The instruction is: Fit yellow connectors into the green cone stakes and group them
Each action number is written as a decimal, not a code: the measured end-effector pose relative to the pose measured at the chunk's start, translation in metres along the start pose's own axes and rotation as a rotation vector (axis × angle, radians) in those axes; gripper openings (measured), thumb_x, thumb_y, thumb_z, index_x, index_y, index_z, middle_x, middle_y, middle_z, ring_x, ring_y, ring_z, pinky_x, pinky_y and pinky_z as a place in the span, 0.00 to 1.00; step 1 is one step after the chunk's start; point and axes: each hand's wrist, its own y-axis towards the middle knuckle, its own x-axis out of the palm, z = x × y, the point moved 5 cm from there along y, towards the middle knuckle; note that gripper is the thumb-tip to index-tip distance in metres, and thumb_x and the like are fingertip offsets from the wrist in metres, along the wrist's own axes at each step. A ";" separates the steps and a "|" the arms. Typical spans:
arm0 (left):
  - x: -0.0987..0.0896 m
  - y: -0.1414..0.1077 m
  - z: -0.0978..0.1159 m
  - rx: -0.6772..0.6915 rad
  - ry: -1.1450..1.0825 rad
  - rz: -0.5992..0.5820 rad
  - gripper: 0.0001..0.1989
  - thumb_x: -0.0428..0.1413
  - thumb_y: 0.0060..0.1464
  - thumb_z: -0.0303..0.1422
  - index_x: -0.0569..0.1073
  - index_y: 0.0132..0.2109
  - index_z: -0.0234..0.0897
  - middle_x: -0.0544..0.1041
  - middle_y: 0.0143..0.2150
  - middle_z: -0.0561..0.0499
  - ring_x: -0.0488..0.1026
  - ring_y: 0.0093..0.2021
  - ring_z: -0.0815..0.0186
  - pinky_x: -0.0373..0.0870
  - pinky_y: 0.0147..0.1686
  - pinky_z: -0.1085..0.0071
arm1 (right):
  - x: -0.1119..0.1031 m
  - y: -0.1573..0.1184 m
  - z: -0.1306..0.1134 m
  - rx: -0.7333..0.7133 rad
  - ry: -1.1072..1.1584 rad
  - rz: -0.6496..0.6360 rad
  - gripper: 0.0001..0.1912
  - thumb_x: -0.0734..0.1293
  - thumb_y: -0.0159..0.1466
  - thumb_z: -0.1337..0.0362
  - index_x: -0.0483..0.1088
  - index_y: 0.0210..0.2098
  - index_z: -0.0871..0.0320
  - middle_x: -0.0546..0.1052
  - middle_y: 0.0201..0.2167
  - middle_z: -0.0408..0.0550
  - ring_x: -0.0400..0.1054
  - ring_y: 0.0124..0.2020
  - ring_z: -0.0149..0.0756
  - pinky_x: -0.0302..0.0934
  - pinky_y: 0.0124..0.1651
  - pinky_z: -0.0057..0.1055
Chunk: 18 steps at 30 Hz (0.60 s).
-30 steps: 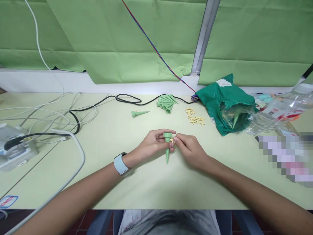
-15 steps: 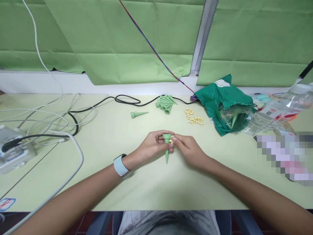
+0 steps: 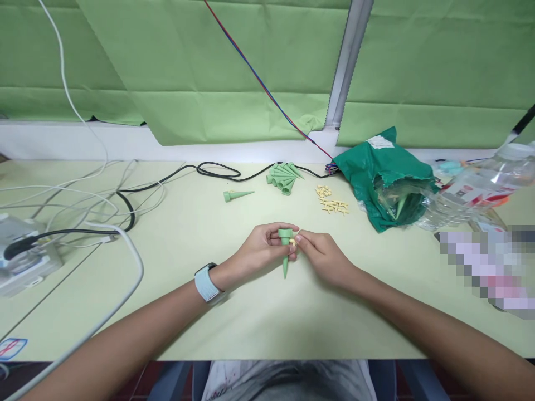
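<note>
- The left hand grips an upright, tapered green plastic spike, point down, above the table.
- The right hand pinches a small pale yellow plastic piece against the spike's collar.
- Ahead lie a single green spike, a heap of green spikes, and loose yellow pieces.
- Right of these sits a torn green plastic bag.

Place: indoor workroom | Signs: pale green desk | loose cables | green fabric blinds
</note>
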 end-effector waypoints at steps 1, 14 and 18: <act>0.000 0.000 0.000 0.004 0.011 0.007 0.22 0.65 0.56 0.32 0.74 0.56 0.33 0.81 0.35 0.45 0.80 0.38 0.61 0.74 0.43 0.63 | 0.000 0.001 0.001 0.026 0.057 0.001 0.21 0.55 0.75 0.56 0.70 0.31 0.57 0.78 0.31 0.45 0.70 0.33 0.35 0.57 0.38 0.31; 0.001 0.002 -0.002 -0.033 -0.188 -0.054 0.24 0.68 0.52 0.30 0.76 0.57 0.32 0.80 0.36 0.46 0.79 0.36 0.62 0.73 0.47 0.60 | -0.006 -0.006 -0.010 -0.174 -0.474 -0.008 0.13 0.55 0.75 0.61 0.70 0.40 0.55 0.78 0.38 0.48 0.68 0.34 0.36 0.55 0.37 0.32; 0.000 0.002 -0.004 -0.024 -0.140 -0.054 0.24 0.67 0.54 0.33 0.74 0.57 0.32 0.80 0.36 0.45 0.79 0.37 0.61 0.73 0.47 0.59 | -0.009 -0.005 -0.008 -0.135 -0.398 -0.044 0.16 0.55 0.76 0.61 0.71 0.37 0.55 0.79 0.36 0.46 0.70 0.34 0.36 0.56 0.38 0.31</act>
